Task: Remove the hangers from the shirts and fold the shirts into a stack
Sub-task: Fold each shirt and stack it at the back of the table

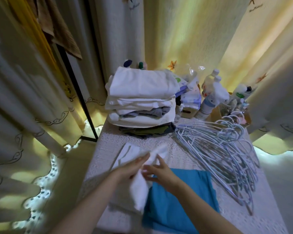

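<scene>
A small white garment [139,186] hangs bunched between both hands over the near middle of the table. My left hand [131,168] grips it from the left, and my right hand [159,171] pinches it from the right; motion blur hides the fingers' exact hold. A blue shirt [181,200] lies flat under my right forearm. A flat white piece [127,153] lies just beyond my left hand. At the far end stands a tall stack of folded shirts [140,98], white on top and dark below. A heap of pale blue hangers [218,146] lies on the right.
The table [184,154] has a white lace cover. Bottles and small boxes [211,95] crowd its far right corner. Curtains hang all around, and a black rack pole [78,88] with hanging clothes stands at the left.
</scene>
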